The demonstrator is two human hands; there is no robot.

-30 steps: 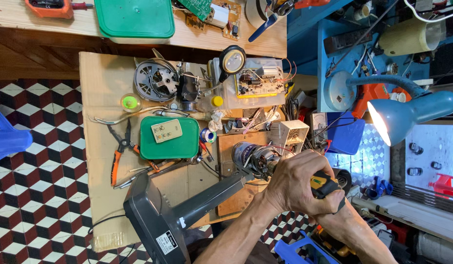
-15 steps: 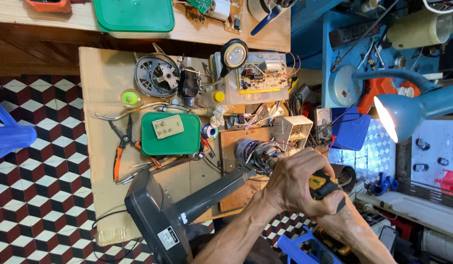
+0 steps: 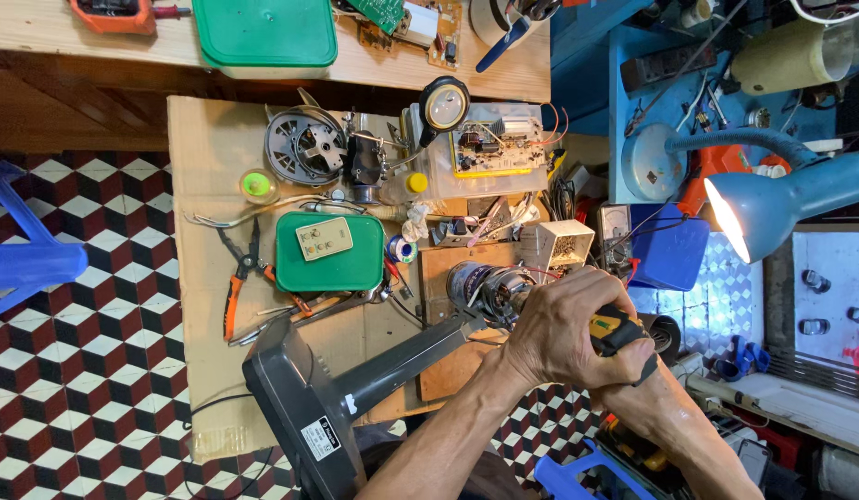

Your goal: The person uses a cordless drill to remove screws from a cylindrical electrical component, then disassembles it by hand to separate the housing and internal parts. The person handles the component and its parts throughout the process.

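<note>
Left hand (image 3: 564, 324) covers a motor (image 3: 489, 285); right hand (image 3: 624, 366) grips a yellow-black tool (image 3: 614, 326) beside it, above the counter (image 3: 207, 157).

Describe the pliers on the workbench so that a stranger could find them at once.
Start at the cardboard sheet covering the bench, and find the green box in its middle. The pliers lie just left of that box, jaws pointing away from the person. Their orange handles set them apart from the bare metal tools nearby.

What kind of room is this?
Probably an electronics repair workshop: a bare green circuit board, orange-handled pliers and a blue desk lamp crowd the bench, and both hands grip a grey motor.
</note>
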